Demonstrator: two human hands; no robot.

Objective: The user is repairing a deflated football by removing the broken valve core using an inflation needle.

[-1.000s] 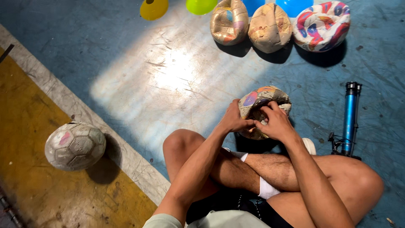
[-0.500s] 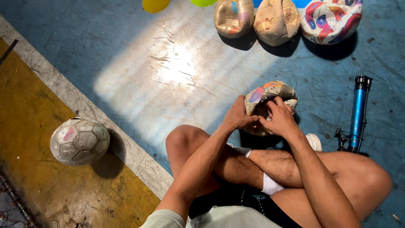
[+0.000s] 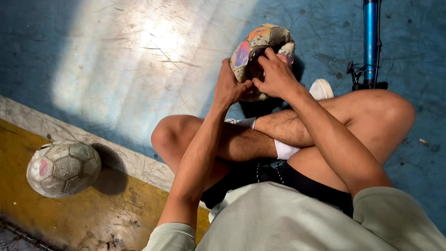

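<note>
I sit cross-legged on a blue painted floor. Both hands hold a worn, deflated football (image 3: 260, 44) with faded orange and purple panels, just beyond my crossed shins. My left hand (image 3: 231, 86) grips its near left side. My right hand (image 3: 275, 74) lies over its top, fingers pressing into the dented middle. The underside of the ball is hidden by my hands.
A blue hand pump (image 3: 370, 42) stands on the floor to the right of the ball. A second scuffed, greyish football (image 3: 62, 168) rests at the left on a yellow floor strip, past a worn white line (image 3: 116, 155). A white shoe (image 3: 321, 88) shows by my right wrist.
The view has tilted down and closer, so the row of balls at the far edge has left the frame. My hands stay on the deflated football, the right fingers shifting over its top.
</note>
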